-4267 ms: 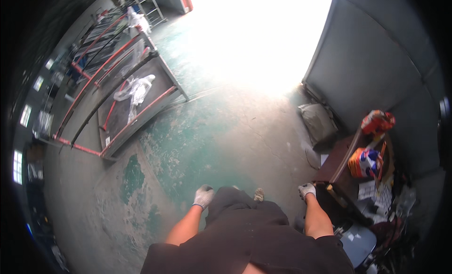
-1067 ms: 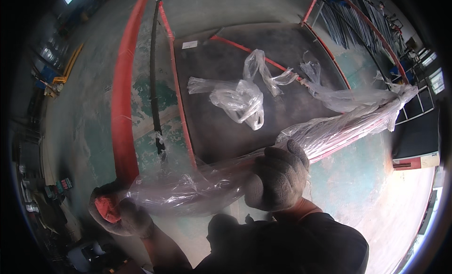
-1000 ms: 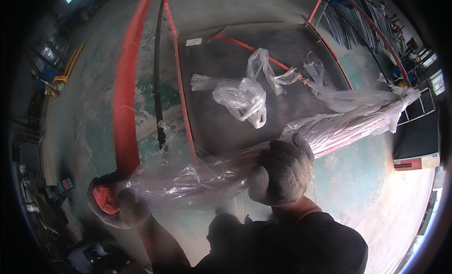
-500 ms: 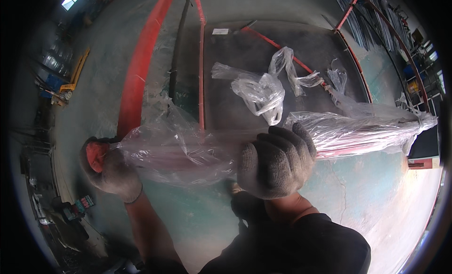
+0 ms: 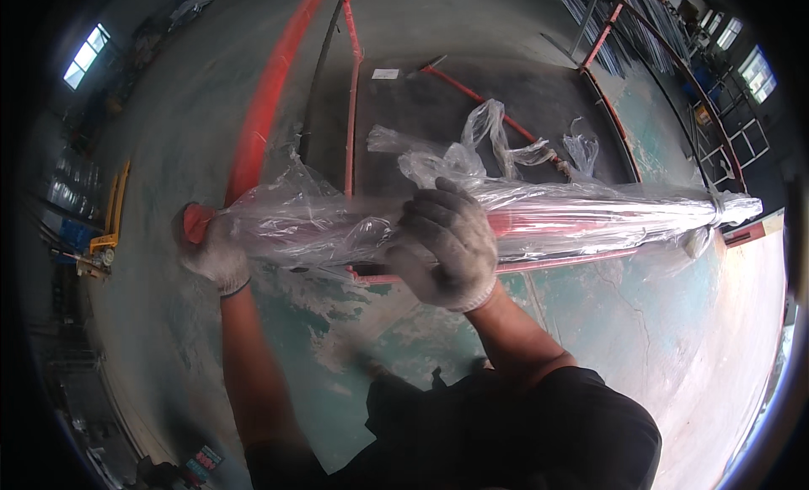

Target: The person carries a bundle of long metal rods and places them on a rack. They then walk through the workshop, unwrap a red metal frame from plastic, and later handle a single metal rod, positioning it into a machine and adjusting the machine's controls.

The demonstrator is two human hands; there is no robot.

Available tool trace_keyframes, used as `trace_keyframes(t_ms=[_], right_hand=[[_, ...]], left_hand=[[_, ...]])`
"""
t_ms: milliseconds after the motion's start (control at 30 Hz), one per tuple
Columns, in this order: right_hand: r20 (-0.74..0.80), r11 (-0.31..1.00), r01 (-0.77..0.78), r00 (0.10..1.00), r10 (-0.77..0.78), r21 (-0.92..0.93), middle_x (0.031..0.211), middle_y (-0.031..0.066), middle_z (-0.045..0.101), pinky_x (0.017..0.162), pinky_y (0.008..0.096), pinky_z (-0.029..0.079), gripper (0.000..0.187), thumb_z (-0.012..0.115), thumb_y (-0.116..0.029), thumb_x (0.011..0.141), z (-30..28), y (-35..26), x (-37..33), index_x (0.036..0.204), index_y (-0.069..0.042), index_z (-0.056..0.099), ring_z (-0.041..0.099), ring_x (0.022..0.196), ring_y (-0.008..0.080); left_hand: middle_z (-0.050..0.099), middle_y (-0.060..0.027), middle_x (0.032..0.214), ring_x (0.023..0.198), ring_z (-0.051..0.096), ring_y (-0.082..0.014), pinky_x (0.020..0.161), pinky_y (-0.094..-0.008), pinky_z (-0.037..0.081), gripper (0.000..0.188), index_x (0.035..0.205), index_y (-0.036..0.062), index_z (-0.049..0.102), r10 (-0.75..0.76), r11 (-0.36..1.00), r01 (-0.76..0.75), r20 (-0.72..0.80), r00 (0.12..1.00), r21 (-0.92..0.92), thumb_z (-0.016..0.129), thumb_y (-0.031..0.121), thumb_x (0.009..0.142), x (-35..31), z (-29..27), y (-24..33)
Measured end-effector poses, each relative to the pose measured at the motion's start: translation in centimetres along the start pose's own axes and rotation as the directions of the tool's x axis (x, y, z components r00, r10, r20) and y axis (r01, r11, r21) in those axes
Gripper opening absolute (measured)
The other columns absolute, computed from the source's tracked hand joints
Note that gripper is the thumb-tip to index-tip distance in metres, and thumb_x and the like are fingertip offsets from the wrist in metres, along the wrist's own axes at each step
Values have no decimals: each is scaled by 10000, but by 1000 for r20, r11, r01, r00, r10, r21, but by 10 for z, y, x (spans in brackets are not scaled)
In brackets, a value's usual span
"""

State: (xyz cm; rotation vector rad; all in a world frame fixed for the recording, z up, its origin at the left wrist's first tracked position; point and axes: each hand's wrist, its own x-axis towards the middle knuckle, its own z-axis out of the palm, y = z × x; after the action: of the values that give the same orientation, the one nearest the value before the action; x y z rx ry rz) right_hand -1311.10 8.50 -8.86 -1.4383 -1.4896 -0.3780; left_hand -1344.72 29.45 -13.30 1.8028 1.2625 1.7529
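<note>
A long red bundle in clear plastic film (image 5: 590,216) stretches across in front of me, its film gathered and knotted toward the right end. My left hand (image 5: 215,252), in a grey knit glove, is closed around the bundle's left end, where a bare red piece (image 5: 198,223) pokes out by the thumb. Farther along, my gloved right hand (image 5: 447,246) lies over the middle of the bundle. Its fingers are bent over the film, and the thumb side is blurred. Loose, crumpled film (image 5: 291,212) bunches between my hands.
Beyond the bundle lies a dark flat panel (image 5: 396,102) with red bars (image 5: 476,94) and a white paper (image 5: 385,74). A wide red beam (image 5: 274,85) runs away at the left. A yellow frame (image 5: 114,208) stands far left; metal rods (image 5: 649,35) lie far right.
My right hand has moved left along the bundle, and its fist has loosened somewhat. My left hand still grips the left end. The bundle sits higher in view, with a lower red bar now visible.
</note>
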Motion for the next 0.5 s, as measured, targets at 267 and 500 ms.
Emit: trace_keyframes(t_ms=[267, 500], right_hand=[[-271, 721, -194, 963, 8, -666, 1385, 220, 742, 1235, 539, 446, 247, 650, -92, 1092, -47, 97, -70, 1260, 63, 743, 606, 1431, 418], [-720, 852, -498, 650, 243, -161, 1394, 257, 719, 1168, 523, 567, 254, 566, -41, 1131, -68, 105, -142, 1268, 87, 736, 625, 1438, 443]], left_hand=[[657, -122, 1064, 913, 663, -248, 794, -374, 555, 352, 1179, -44, 642, 266, 964, -265, 197, 944, -33, 768, -50, 851, 23, -9, -23], [635, -208, 1116, 865, 679, -345, 686, -404, 525, 230, 991, -18, 636, 423, 790, -572, 479, 769, 221, 730, 188, 1032, 1, -44, -7]])
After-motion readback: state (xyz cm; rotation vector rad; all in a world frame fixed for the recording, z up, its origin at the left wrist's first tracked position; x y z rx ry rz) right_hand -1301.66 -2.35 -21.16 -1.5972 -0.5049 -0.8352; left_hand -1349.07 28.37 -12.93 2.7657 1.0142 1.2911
